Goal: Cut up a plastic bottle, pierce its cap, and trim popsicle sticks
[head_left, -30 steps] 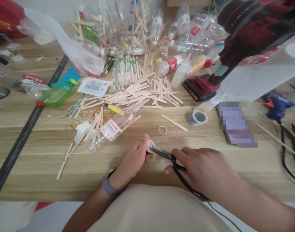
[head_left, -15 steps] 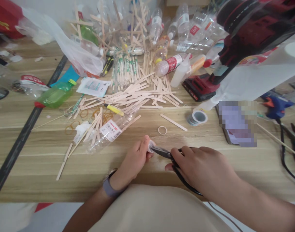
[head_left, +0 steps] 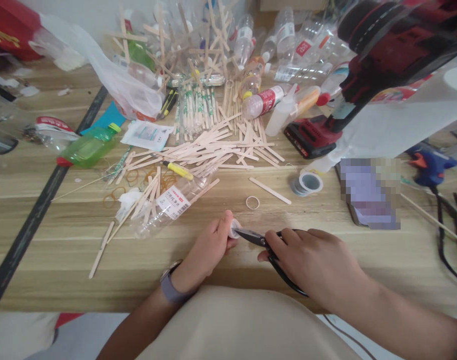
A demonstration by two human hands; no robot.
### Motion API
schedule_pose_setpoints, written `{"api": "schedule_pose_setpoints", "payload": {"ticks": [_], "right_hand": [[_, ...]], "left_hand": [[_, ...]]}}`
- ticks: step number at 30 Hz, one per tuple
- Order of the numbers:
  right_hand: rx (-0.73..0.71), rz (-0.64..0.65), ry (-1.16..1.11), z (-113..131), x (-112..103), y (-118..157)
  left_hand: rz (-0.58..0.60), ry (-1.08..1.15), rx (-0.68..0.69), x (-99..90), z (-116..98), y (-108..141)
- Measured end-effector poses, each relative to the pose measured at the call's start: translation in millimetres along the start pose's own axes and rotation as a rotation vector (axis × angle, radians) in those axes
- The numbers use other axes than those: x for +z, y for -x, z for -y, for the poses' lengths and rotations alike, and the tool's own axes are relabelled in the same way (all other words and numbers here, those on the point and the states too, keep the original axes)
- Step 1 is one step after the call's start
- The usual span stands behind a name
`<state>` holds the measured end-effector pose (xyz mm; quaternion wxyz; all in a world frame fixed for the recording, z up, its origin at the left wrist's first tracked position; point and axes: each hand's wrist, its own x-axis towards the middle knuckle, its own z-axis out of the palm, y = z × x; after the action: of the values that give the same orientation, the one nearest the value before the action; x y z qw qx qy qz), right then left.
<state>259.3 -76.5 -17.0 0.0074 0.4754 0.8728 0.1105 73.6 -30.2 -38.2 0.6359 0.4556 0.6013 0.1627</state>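
right hand (head_left: 311, 265): fingers wrapped around scissors (head_left: 263, 241), black-handled; long axis runs left from the fingertips and slightly forward, dark tapered blades (head_left: 250, 236) pointing into the white cap (head_left: 234, 230). left hand (head_left: 213, 245): fingers gripping that cap, hollow side facing the blades.

We can read 饮用纯净水 on the white label (head_left: 173, 202) of the clear bottle (head_left: 145, 224), ahead-left of the left hand (head_left: 211, 245); the red-labelled bottle (head_left: 264, 101) way past the right hand (head_left: 311, 260)? Too blurry, folks.
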Motion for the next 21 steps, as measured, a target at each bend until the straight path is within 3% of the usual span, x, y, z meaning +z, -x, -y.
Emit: {"api": "schedule_pose_setpoints", "payload": {"ticks": [5,11,21], "right_hand": [[0.046,-0.025,-0.059,-2,-1,2],[0.064,0.032,-0.090,-11,-6,4],[0.025,-0.020,-0.117,-12,-7,-2]], "left_hand": [[-0.014,-0.002,-0.048,1.5,-7,4],[0.014,0.026,0.004,1.0,-6,3],[0.033,0.032,0.124,-0.1,-2,2]]}}
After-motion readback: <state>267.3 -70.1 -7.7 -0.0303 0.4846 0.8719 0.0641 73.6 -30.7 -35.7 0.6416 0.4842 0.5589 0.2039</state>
